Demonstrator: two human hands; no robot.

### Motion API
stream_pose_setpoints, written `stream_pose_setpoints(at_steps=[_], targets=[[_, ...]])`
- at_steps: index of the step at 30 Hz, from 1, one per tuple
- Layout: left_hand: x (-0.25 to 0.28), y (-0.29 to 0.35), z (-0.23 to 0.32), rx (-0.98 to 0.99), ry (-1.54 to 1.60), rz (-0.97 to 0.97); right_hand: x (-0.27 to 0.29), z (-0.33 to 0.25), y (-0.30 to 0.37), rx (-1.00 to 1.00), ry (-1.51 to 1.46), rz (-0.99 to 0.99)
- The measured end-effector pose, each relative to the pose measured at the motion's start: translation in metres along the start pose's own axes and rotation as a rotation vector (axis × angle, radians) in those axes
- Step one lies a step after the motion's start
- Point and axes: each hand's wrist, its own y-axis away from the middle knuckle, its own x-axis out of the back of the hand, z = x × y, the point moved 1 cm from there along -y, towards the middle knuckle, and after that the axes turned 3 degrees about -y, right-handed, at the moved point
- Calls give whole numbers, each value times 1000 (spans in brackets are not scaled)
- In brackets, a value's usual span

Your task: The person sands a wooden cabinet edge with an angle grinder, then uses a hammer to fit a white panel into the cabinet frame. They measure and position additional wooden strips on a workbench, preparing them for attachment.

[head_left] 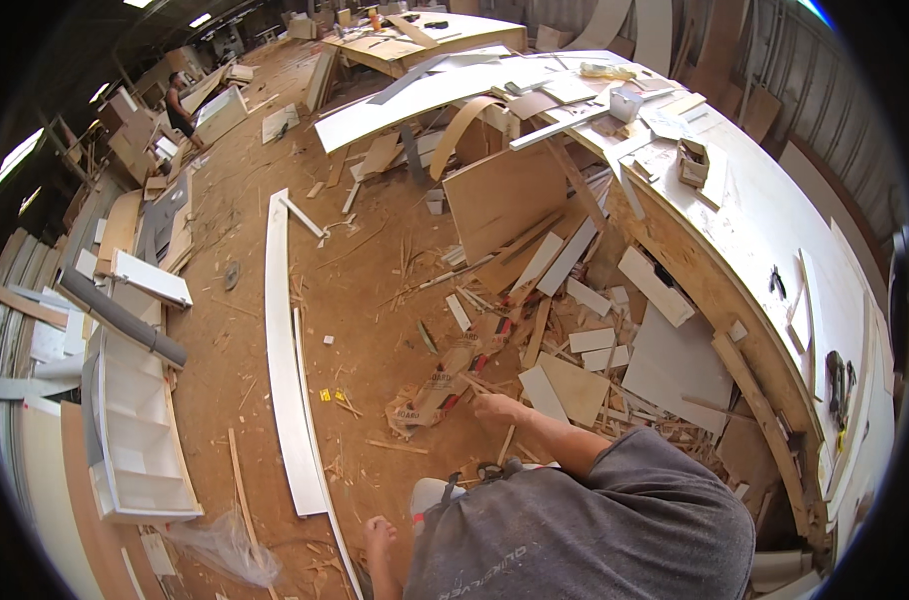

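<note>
My right hand reaches out low over the littered floor, its fingers curled. A thin wooden strip lies right at the fingertips; whether I grip it cannot be made out. Just beyond and left of that hand is a crumpled length of brown printed wrapping with red and black marks. My left hand hangs by my side with its fingers curled in and nothing visible in them. Nearest to it is a long, narrow white strip, beside a wider white board on the floor.
Offcuts and scraps are heaped at right, below a long white-topped workbench bearing tools. A plywood panel leans near its far end. At left stand a white compartmented cabinet and stacked boards. Another person is far back left.
</note>
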Motion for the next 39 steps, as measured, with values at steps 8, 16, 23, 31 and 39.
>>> stream_pose_setpoints(at_steps=[8, 16, 23, 31, 39], targets=[[32, -108, 37, -231, -541, -389, 13, 82, 168, -1079, 68, 40], [76, -259, 171, -196, -567, -336, -26, 27, 55, -874, -166, 357], [79, -329, 267, -88, -428, -252, 0, -107, -84, -554, -448, 222], [-1, -301, 246, 11, -392, -363, 15, 24, -31, -801, -132, 217], [-149, -278, 302, -91, -604, -540, 179, 75, -3, -850, -505, 729]])
